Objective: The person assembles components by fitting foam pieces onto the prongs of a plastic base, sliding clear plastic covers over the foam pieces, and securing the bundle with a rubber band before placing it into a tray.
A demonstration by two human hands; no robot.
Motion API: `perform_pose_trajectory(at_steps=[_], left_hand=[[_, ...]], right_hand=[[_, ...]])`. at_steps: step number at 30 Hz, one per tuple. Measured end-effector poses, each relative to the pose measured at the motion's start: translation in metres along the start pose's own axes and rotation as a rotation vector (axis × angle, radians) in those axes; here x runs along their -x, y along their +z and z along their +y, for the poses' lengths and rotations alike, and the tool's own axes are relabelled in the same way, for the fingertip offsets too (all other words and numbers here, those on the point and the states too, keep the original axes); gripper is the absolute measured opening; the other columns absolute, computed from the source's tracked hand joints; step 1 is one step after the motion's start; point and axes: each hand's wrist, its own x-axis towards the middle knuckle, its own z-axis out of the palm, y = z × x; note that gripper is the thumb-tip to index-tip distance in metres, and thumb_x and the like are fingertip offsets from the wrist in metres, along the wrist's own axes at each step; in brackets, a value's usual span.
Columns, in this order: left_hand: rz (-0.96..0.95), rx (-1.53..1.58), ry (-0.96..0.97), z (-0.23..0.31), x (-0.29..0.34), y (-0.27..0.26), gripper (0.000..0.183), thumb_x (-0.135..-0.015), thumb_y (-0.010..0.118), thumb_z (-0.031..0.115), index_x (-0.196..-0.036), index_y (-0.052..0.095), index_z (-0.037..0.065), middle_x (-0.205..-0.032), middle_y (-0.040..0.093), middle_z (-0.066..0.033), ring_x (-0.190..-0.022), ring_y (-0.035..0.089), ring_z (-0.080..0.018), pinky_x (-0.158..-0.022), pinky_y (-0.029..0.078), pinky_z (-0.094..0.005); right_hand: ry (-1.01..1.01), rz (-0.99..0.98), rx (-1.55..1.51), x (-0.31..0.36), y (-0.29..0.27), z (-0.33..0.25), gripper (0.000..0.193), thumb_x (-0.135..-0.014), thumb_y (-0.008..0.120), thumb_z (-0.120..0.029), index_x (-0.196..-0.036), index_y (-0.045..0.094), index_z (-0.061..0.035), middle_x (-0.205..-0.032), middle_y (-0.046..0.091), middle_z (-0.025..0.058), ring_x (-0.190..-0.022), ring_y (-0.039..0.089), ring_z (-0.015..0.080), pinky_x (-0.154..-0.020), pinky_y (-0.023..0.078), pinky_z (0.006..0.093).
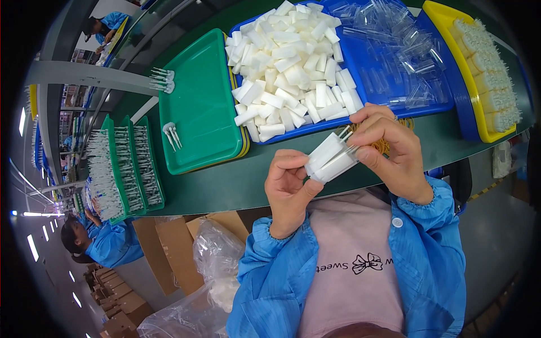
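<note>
My left hand (288, 186) pinches the near end of a small bundle of white foam pieces (332, 159), thumb and fingers on either side. Thin pale sticks (345, 134) stick out of the bundle's far end. My right hand (391, 147) closes its fingertips round those sticks and the bundle's upper right end. Both hands are raised over the table's near edge, in front of a blue tray (298, 133) heaped with white foam blocks (293, 67). Yellowish rubber bands (407, 123) lie partly hidden behind my right hand.
Another blue tray (422, 108) holds transparent plastic tubes (394, 50). At right stands a yellow tray (468, 107) of bundled white pieces. A green tray (197, 112) bears two small clusters; green racks (121, 163) stand farther left. Cardboard boxes (174, 248) and plastic bags sit below. Co-workers appear at left.
</note>
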Motion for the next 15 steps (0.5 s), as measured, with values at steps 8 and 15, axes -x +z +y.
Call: perform_pose_trajectory(at_steps=[8,15], left_hand=[[0.0,-0.016,-0.005,-0.0037,0.0022,-0.0005,0.038,-0.075,0.073,-0.004,-0.107,0.053,0.001,-0.107,0.045,-0.0069,-0.099,0.053,-0.0153,-0.089,0.047,-0.0297],[0.004,-0.001,-0.015,-0.0078,0.0019,0.0009,0.038,-0.075,0.074,-0.004,-0.106,0.053,0.002,-0.106,0.044,-0.006,-0.096,0.052,-0.014,-0.087,0.047,-0.0284]], right_hand=[[-0.033,-0.031,0.064,0.0003,0.0036,-0.0025,0.012,-0.073,0.071,-0.004,-0.084,0.067,-0.0033,-0.085,0.064,0.0073,-0.097,0.057,0.0257,-0.087,0.04,0.0359],[-0.019,-0.045,0.073,-0.0021,0.0017,0.0001,0.012,-0.073,0.071,-0.006,-0.084,0.067,-0.0039,-0.084,0.063,0.0067,-0.096,0.056,0.0248,-0.088,0.039,0.0357]])
